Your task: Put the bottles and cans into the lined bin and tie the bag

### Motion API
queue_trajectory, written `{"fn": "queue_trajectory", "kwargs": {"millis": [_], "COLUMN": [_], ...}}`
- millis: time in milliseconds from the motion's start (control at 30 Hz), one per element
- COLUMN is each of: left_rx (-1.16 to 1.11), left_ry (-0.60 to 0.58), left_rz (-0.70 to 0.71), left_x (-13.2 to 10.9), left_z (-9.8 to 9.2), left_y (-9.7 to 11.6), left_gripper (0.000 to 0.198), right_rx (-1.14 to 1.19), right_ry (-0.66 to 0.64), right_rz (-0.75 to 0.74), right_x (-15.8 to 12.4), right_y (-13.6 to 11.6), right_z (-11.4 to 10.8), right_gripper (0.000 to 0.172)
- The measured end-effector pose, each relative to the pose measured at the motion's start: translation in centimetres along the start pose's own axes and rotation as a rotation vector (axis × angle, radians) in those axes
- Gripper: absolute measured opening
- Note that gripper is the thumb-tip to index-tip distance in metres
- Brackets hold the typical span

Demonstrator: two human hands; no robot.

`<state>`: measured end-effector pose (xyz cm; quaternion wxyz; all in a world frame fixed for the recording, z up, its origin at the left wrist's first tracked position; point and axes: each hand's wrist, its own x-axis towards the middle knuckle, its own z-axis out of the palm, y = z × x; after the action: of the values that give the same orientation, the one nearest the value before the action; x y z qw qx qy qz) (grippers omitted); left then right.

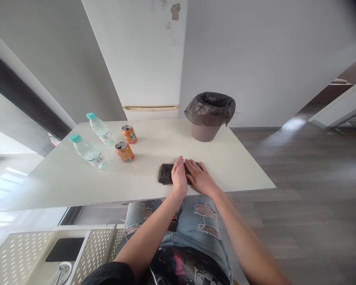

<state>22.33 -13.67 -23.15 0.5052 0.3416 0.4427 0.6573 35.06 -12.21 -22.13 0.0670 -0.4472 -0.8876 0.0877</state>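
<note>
On the white table, close to its front edge, lies a folded black plastic bag. My left hand rests on its middle, turned on its side with the fingers straight and nothing gripped. Flat on the bag's right part lies my right hand, fingers stretched out and slightly apart. The two hands are side by side and cover much of the bag. Behind them stands a mauve trash bin with a black bag liner folded over its rim.
Two clear bottles with teal caps, a nearer bottle and a farther bottle, stand at the left. Beside them are two opened orange cans, a front can and a rear can. A perforated white basket sits below the table.
</note>
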Motion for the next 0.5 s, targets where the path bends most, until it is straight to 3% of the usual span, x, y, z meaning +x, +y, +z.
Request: {"fn": "queue_trajectory", "kwargs": {"millis": [267,500], "left_rx": [-0.05,0.129], "left_ry": [0.108,0.213], "left_rz": [0.003,0.117], "left_x": [0.3,1.1], "left_z": [-2.2,-5.4], "left_y": [0.8,1.7], "left_gripper": [0.053,0.06], "right_rx": [0.003,0.009], "right_ry": [0.024,0.023], "right_rz": [0.02,0.015], "right_x": [-0.1,-0.1], "right_y": [-0.2,-0.3], "right_z": [0.1,-0.1], "right_gripper": [0.066,0.067]}}
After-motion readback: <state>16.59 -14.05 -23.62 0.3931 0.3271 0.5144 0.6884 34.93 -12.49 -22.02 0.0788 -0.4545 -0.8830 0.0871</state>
